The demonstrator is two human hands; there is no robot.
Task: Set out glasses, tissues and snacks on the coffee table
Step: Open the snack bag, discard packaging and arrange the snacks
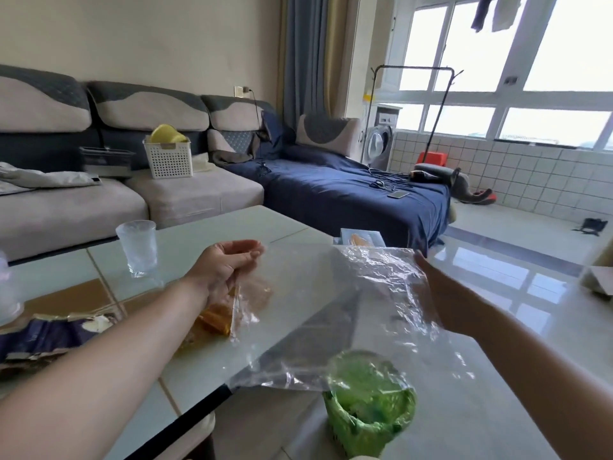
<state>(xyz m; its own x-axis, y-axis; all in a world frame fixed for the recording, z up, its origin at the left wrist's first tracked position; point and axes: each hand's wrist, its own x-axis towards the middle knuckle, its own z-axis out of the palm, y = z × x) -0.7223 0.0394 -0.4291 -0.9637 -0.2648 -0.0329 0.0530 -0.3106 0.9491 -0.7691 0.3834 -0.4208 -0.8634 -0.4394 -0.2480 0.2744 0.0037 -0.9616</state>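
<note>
A large clear plastic bag (pixel 348 293) is stretched in the air over the coffee table's (pixel 212 234) near right corner. My left hand (pixel 229 263), palm up with curled fingers, grips its left edge. My right hand (pixel 441 293) holds the right edge, fingers behind the film. Orange snacks (pixel 215 318) lie on the table under my left wrist. A frosted glass (pixel 137 247) stands upright further left, and another glass (pixel 6 287) is cut off at the frame's left edge. A light-blue tissue box (pixel 360 236) sits at the far table edge, partly behind the bag.
An opened purple snack wrapper (pixel 49 333) lies at the table's left front. A green-lined waste bin (pixel 368 393) stands on the floor below the bag. The sofa behind the table carries a white basket (pixel 169 157); its blue section (pixel 331 190) holds a phone and cables.
</note>
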